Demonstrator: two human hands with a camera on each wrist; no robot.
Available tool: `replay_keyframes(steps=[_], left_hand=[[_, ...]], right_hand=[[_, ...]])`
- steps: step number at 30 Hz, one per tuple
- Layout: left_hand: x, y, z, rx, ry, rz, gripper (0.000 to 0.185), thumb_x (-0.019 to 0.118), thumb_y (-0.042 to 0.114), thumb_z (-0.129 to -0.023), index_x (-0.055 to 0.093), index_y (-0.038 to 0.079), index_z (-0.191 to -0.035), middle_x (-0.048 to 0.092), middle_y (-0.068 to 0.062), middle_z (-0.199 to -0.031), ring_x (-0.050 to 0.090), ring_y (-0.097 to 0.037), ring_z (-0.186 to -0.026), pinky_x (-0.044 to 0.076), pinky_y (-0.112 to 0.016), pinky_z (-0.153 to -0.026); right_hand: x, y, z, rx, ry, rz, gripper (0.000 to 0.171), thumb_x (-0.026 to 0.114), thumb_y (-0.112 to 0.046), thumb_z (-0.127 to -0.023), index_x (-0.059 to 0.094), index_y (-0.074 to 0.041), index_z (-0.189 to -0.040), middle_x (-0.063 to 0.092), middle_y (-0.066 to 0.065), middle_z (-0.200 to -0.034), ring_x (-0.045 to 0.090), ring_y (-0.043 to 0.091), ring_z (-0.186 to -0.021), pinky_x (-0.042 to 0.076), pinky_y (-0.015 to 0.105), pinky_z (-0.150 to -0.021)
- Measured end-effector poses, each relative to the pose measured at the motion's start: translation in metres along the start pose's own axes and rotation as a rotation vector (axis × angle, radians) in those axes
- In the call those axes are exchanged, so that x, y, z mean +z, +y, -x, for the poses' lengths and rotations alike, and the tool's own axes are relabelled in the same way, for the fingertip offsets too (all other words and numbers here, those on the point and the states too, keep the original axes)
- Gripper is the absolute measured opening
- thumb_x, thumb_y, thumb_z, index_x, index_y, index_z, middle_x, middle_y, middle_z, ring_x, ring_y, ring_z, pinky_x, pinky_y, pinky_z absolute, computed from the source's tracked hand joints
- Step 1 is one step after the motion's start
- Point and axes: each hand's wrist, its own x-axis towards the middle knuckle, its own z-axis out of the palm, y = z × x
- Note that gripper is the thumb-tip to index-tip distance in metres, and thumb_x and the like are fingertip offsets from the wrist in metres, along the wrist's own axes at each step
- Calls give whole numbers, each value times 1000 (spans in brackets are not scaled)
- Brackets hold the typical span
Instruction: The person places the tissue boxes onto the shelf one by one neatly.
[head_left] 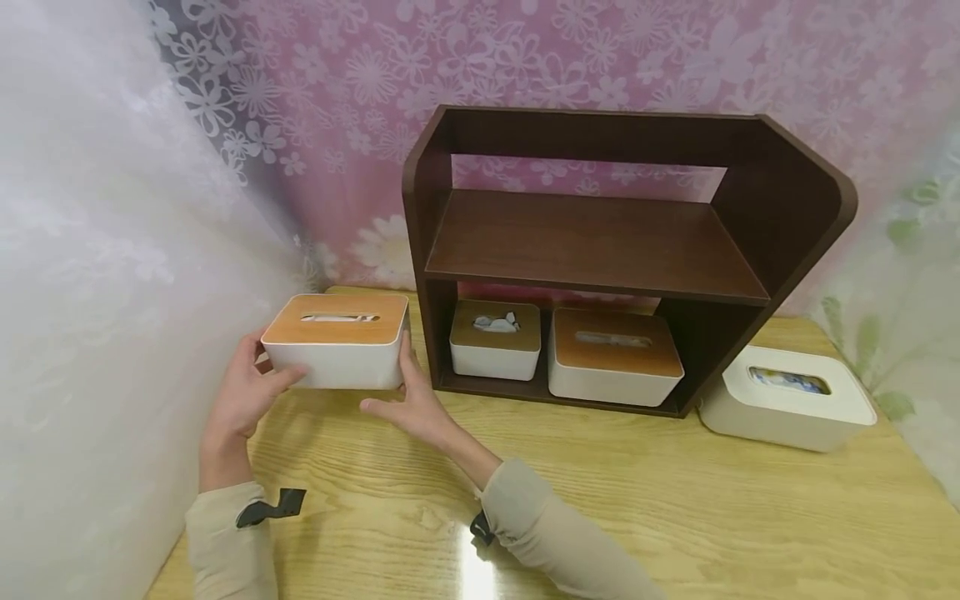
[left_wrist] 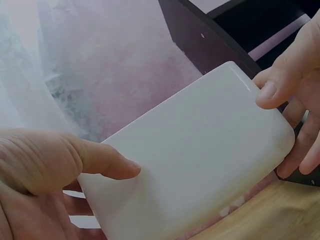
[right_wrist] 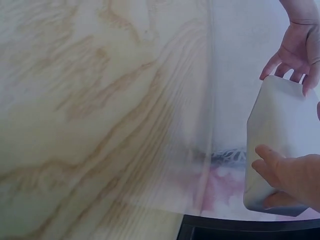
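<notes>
Floral pink curtain behind, white sheer on the left, light wood tabletop (head_left: 675, 517) in front. Dark shelf unit (head_left: 600, 250) stands at the back of it. Its lower bay holds a small box (head_left: 495, 342) with tissue poking out and a wider box (head_left: 613, 358) just beside it; upper shelf bare. An all-white box (head_left: 787, 398) sits on the tabletop right of the shelf, touching or nearly touching its side.

Fourth tissue box (head_left: 337, 342), white body with wood lid, is held just left of the shelf, at or slightly above the tabletop; can't tell if it rests or is lifted. Left hand (head_left: 240, 400) grips its left end, thumb across the front face, fingers (right_wrist: 292, 57) curled round the far end. Right hand (head_left: 412, 400) clamps the right end, thumb (left_wrist: 272, 87) on the front edge, fingers wrapped behind, next to the shelf wall.

Progress, judged: two boxes look shelved, this one is in hand but outside the shelf, the all-white one untouched. So roughly midway if boxes are going in.

Orientation: lid up, slot facing the ceiling, box level. Long axis runs left–right, parallel to the shelf front and the lid slot, hands at the two short ends.
</notes>
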Motion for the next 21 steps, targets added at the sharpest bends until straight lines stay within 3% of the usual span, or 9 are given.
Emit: replay_keyframes(steps=[6, 11, 16, 21], left_hand=[[-1, 13, 5, 19, 42, -17, 82, 72, 10, -90, 19, -4, -152, 31, -19, -144, 40, -34, -123, 47, -14, -77], [-2, 23, 11, 16, 96, 9, 83, 75, 9, -88, 22, -3, -150, 34, -13, -140, 41, -27, -119, 47, -13, -78], [-3, 30, 14, 12, 133, 9, 87, 78, 11, -85, 22, 0, -151, 36, -12, -141, 40, -26, -120, 46, -14, -79], [-4, 37, 19, 16, 178, 84, 87, 80, 5, -82, 26, 4, -150, 41, 3, -130, 42, -17, -113, 47, -13, -78]], right_hand=[[1, -10, 5, -54, 31, 37, 98, 65, -22, -95, -9, -26, -159, -10, -2, -165, 12, 23, -150, 32, 44, -114], [0, -18, 9, -120, 96, 128, 76, 54, -21, -102, 4, -24, -160, 3, -3, -166, 22, 19, -148, 43, 36, -106], [0, -26, 13, -175, 143, 139, 67, 53, -17, -103, 16, -22, -159, 14, -3, -164, 32, 19, -145, 49, 32, -100], [0, -32, 17, -232, 184, 98, 64, 57, -12, -101, 26, -18, -156, 23, -1, -162, 38, 22, -141, 52, 36, -96]])
